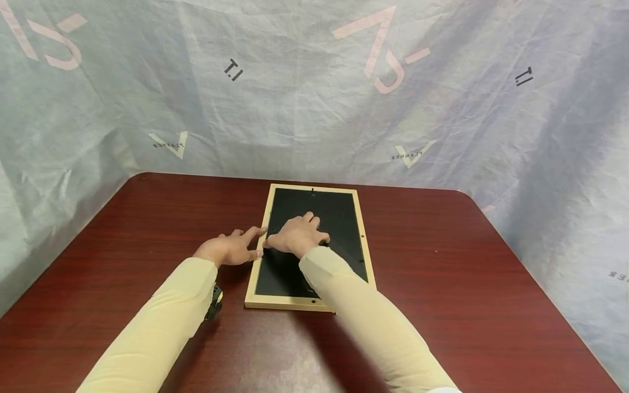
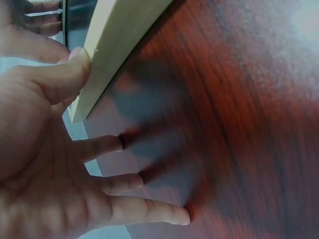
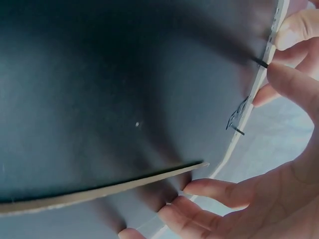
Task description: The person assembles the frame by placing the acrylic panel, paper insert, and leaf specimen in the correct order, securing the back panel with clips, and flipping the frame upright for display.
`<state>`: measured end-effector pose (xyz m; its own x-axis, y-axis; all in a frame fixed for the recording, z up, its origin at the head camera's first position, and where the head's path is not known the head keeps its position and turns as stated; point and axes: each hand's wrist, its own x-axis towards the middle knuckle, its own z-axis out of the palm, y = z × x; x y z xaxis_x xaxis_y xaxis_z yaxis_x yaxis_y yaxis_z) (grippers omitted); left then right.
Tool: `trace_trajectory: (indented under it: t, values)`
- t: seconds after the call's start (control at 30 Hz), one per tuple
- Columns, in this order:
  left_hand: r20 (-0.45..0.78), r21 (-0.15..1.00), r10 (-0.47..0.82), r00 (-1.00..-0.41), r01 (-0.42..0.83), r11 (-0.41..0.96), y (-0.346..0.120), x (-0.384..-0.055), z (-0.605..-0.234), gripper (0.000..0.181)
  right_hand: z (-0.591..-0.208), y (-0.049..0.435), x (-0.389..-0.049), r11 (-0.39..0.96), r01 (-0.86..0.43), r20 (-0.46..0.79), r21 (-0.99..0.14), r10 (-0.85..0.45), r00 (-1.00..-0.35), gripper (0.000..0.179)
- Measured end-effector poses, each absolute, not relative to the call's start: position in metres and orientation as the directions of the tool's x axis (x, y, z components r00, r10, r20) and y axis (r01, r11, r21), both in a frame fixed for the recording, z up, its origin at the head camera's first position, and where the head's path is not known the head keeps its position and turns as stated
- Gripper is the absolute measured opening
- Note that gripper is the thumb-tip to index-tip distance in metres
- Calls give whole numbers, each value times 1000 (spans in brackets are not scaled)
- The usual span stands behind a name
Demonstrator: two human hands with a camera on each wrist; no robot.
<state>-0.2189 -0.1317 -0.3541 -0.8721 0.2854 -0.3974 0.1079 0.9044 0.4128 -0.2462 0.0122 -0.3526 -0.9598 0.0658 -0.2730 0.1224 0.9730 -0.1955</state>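
Observation:
A wooden picture frame (image 1: 250, 292) lies back side up on the table, its black backing board (image 1: 290, 278) showing. Small dark tabs (image 3: 260, 62) stand along its inner edge. My left hand (image 1: 231, 248) is at the left rim, thumb (image 2: 75, 67) and index finger touching the wood. Its other fingers stretch over the tabletop in the left wrist view. My right hand (image 1: 297, 234) is over the board, its thumb (image 3: 291, 82) touching a tab at the left rim. The other right fingers (image 3: 219, 191) rest beside the raised edge of a flap (image 3: 99, 191) on the board.
The frame lies on a dark red wood-grain table (image 1: 442, 289) with rounded far corners. A pale printed cloth (image 1: 295, 109) hangs behind the table and along both sides. A small metal piece (image 3: 237, 114) sits by the frame's inner rim.

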Motion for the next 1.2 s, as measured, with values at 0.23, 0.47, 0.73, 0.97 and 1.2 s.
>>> trace_trajectory:
  t: [0.23, 0.47, 0.73, 0.97, 1.2]
  values:
    - [-395, 402, 280, -875, 109, 909, -131, -218, -354, 64, -349, 8, -248, 967, 145, -292, -210, 79, -953, 74]
    - [-395, 398, 275, -877, 107, 911, -132, -219, -357, 64, -346, 3, -250, 964, 168, -308, -208, 99, -946, 70]
    - [-391, 394, 270, -880, 105, 913, -132, -218, -355, 64, -349, 5, -249, 937, 220, -283, -270, 142, -949, 94]
    - [-394, 401, 283, -875, 114, 909, -134, -222, -359, 65, -353, 11, -250, 926, 222, -264, -305, 142, -954, 100]
    - [-391, 401, 290, -873, 122, 908, -134, -223, -361, 65, -355, 18, -251, 953, 156, -267, -260, 85, -960, 107]
